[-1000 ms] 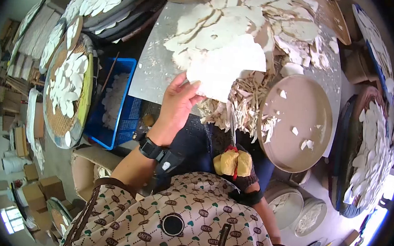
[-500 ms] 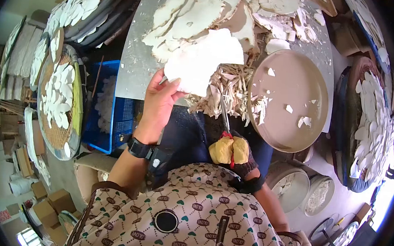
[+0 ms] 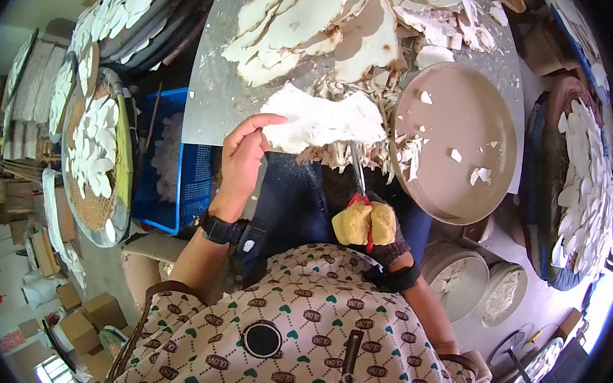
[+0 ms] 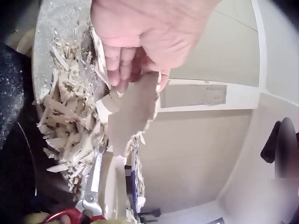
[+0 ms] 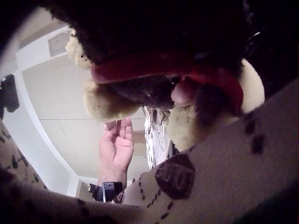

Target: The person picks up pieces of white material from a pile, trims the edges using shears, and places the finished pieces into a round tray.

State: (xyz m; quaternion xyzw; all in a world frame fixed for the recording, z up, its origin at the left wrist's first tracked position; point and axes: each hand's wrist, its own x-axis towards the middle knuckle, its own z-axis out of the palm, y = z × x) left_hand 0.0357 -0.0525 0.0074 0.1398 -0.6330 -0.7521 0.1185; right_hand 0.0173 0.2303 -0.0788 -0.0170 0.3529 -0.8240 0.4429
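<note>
Pinched at its left end by my left hand [image 3: 243,159], a thin white irregular sheet [image 3: 326,121] is tilted above the table's front edge. In the left wrist view the left fingers curl behind the sheet [image 4: 135,109]. My right hand [image 3: 387,242], in a dark glove, grips red-handled scissors [image 4: 89,203] padded with yellow foam [image 3: 365,223]. The scissor blades [image 3: 356,168] point up to the sheet's lower edge near its right end; whether they touch it I cannot tell. Cut strips [image 4: 70,116] lie heaped beneath the sheet.
A round shallow tray [image 3: 454,142] with a few scraps stands at the table's right. More white sheets [image 3: 309,19] lie at the back. A blue crate [image 3: 193,182] is left of the table, and round racks of white pieces [image 3: 94,146] stand on both sides.
The white sheet has tipped from facing up broadly to a narrower, slanted view and has come nearer the table's front edge. My left hand has turned with it. The right hand still holds the scissors.
</note>
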